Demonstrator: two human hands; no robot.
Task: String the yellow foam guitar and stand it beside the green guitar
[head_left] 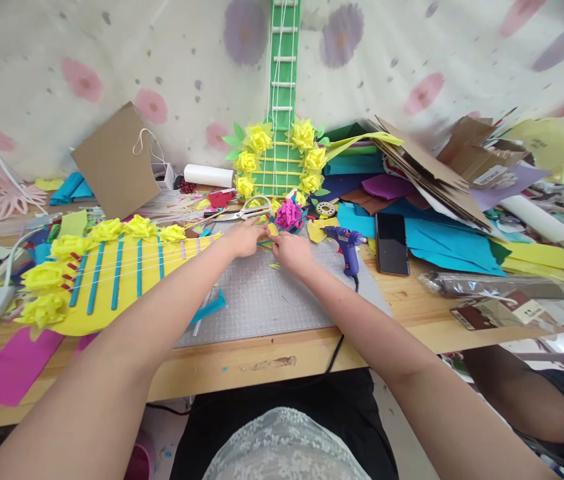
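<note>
Centrally, the person's left grip (247, 238) and right grip (294, 252) nearly meet around a small yellow paper piece (273, 230), which lies between their fingertips near the far part of a grey gridded cutting mat (282, 300). Whether either grip pinches it, I cannot tell; the fingers partly cover it and it is tiny. A magenta crinkled-paper flower (289, 215) sits just beyond the fingertips. The left forearm hides part of a yellow guitar-shaped board with blue strips (129, 277), and the top edge cuts off a green ladder-barred neck (290, 97).
</note>
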